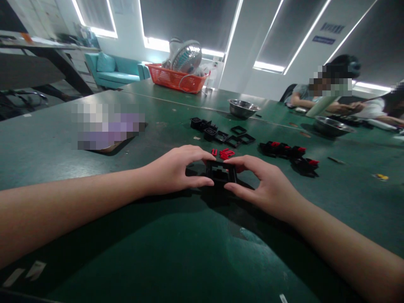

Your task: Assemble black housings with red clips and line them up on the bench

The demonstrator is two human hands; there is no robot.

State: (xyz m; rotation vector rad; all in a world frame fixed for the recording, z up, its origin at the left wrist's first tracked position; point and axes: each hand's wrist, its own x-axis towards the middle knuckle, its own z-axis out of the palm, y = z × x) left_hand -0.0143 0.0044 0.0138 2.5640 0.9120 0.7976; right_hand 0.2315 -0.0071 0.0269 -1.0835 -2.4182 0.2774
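Head view: the left grip (176, 170) and the right grip (268, 183), both bare hands, are pinching a black, rectangular, open-centred plastic frame (220, 174) at its opposite ends. The frame is sitting between the two sets of fingertips, low over a smooth green desk (202, 244); whether its underside is touching the surface cannot be told.

Handling, judged by appearance: the frame is probably behaving as a light, stiff part, its smooth faces offering only moderate friction. Its narrow rails are likely forming the fragile portion, so hard squeezing across the opening is risking a bend or crack. The end rails and corners are giving the surest hold, leaving the opening unobstructed.

Pose: in each grip, the thumb is bearing on the near edge while the fingers are bearing on the far edge, the palm bowing clear of the part. The left forearm (94, 195) is reaching in from the left and the right forearm (334, 231) from the lower right, both converging at the frame.

Surroundings: small red plastic pieces (226, 154) are lying just beyond the grip; loose black square plastic frames (233, 142) are lying farther beyond. Black plastic assemblies with red inserts (280, 150) are lying beyond the right grip.
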